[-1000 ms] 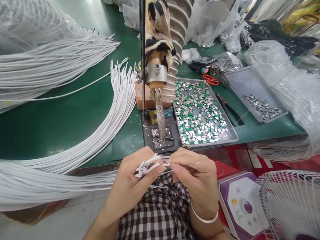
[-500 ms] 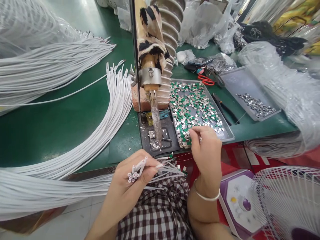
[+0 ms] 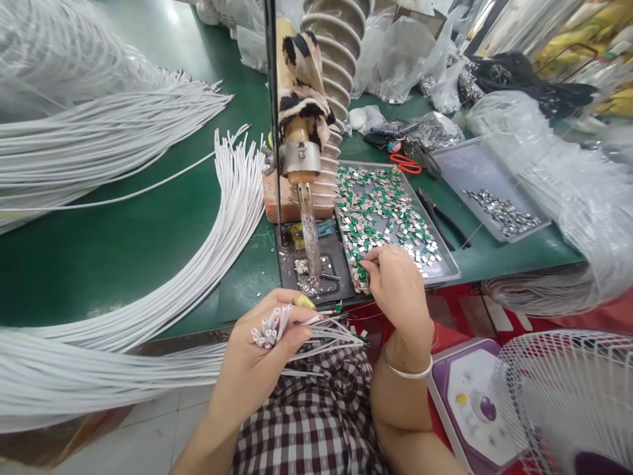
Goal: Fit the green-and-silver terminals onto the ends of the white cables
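A left hand (image 3: 257,356) clenches a bundle of thin white cut cables (image 3: 270,326) — just beyond, the right hand (image 3: 395,287) pinches among small green-and-silver metal clips (image 3: 386,211) at the near edge of a grey metal tray (image 3: 452,267).

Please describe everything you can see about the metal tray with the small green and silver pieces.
The tray is shallow, rectangular, grey metal with a low raised rim. It lies flat on the green table, its near edge at the table's front edge, just right of the dark base plate. Many small green and silver pieces cover most of its floor in a loose single layer. The right hand rests over its near left corner, fingertips among the pieces.
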### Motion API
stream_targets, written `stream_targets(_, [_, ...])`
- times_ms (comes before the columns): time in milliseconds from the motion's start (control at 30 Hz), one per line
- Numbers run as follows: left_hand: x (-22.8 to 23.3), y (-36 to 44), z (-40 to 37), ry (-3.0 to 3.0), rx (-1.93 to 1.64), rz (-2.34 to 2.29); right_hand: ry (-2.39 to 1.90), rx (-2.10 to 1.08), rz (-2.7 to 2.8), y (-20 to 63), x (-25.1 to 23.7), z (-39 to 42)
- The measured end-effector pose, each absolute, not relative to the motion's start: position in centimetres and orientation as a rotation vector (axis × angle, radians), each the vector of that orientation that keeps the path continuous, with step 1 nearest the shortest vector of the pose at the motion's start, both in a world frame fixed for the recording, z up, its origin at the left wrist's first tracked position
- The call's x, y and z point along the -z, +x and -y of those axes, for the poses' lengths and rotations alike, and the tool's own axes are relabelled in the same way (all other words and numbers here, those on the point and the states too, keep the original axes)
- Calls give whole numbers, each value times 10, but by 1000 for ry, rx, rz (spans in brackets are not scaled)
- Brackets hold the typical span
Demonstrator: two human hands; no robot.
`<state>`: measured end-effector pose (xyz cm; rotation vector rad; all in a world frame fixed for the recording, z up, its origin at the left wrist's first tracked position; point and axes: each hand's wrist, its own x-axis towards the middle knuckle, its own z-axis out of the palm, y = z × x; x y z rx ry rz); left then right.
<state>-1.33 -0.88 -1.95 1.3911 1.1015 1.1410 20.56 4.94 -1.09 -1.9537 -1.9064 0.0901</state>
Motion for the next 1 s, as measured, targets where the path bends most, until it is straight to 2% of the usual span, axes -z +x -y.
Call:
stream_targets(233, [14,-9,7,1248,-1144,-1178,-1827,-126,1686,202,13,-43])
stream_targets(467, [7,-3,1,1296,-1156,-1139,-1383,-579,1476,179,2,-20])
stream_targets(567, [4,0,-1,1343,-1151,-1145,-1277,-666,1515,166,-2,-9])
stream_targets(1000, [1,1,-1,1404,-1172,-1179,-1235,-776,1412,152,1,1])
